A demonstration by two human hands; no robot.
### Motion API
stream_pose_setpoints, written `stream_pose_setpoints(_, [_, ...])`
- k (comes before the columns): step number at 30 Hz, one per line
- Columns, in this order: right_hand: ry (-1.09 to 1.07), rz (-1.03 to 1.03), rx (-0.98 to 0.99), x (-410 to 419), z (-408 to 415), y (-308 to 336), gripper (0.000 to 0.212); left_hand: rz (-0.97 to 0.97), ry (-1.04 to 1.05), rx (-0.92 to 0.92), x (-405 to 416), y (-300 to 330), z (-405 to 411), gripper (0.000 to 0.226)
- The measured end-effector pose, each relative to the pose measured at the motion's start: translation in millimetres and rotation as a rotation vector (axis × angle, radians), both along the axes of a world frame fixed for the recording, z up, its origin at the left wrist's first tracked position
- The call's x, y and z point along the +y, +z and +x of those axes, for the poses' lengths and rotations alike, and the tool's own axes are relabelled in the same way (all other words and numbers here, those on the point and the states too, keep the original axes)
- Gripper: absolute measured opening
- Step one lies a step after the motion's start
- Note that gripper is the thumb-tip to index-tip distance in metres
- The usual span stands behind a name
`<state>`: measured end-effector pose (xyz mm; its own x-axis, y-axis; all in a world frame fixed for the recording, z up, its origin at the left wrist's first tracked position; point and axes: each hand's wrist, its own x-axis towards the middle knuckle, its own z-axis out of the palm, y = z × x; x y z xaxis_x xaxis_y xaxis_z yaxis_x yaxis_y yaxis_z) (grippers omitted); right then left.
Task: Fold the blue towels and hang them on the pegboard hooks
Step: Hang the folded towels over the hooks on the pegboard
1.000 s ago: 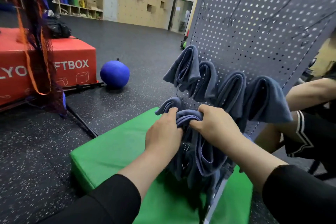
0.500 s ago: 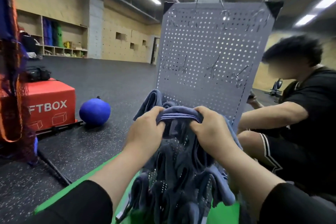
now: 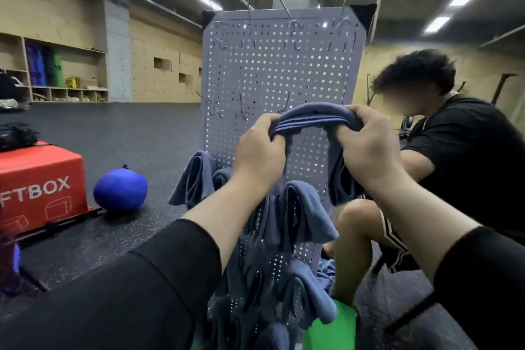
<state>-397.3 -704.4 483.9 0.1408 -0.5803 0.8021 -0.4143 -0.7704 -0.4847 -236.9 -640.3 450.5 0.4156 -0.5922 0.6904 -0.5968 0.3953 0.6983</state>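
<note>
Left hand point(image 3: 260, 148) closed tight on one end of folded blue towel point(image 3: 314, 119), right hand point(image 3: 366, 148) closed tight on other end; towel bunched into thick band arching between fists, loose tail hanging down under right fist. Held up in front of pegboard point(image 3: 279, 71), about level with middle row of hooks point(image 3: 241, 112), not on any hook yet; cannot tell if touching board. Black sleeves on both forearms. Below hands, several folded towels already hung point(image 3: 301, 207) across lower part of board, one more at left edge point(image 3: 196, 179), further ones lower down near bottom of frame. Middle-row hooks and top-row hooks point(image 3: 294, 24) look bare. Green mat point(image 3: 332, 329) under board base. Second person point(image 3: 460, 156) in black shirt sitting just right of board, partly behind it, arm toward board edge; small heap of blue cloth point(image 3: 326, 270) near their leg, possibly more towels, unclear. Red box point(image 3: 39, 187) and blue ball point(image 3: 120, 189) on floor at left, well apart from board. Progress judged: lower rows filled, this towel folded and ready for middle hook, upper rows left; roughly mid-task, total towel count unknown.
</note>
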Motion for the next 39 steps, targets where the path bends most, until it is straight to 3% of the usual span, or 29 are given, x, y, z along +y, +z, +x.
stream_pose_setpoints(5, [-0.014,-0.087,-0.139,-29,2,30,0.008,-0.115,0.127,-0.036,-30,43,-10,0.023])
stream_pose_setpoints(11, [-0.063,-0.03,-0.181,-64,9,48,0.011,-0.074,0.192,-0.069,-72,63,-15,0.03])
stream_pose_setpoints(14, [-0.119,-0.009,-0.071,-79,7,30,0.019,-0.021,0.189,-0.109,-87,48,-16,0.029])
stream_pose_setpoints(18, [-0.123,0.09,0.073,-89,8,-12,0.012,0.043,0.124,-0.114,-99,10,-7,0.036])
stream_pose_setpoints(24, [-0.069,0.084,0.058,-75,21,-41,0.002,0.07,0.005,-0.098,-104,-21,-6,0.037])
stream_pose_setpoints(28, [-0.049,0.061,0.068,-70,27,-54,0.012,0.122,-0.041,-0.089,-99,-36,-4,0.03])
stream_pose_setpoints(35, [-0.044,0.054,0.055,-58,35,-81,0.065,0.178,-0.093,-0.081,-78,-52,4,0.051])
stream_pose_setpoints(39, [-0.073,0.018,0.111,-47,36,-95,0.077,0.25,-0.102,-0.132,-65,-61,10,0.055])
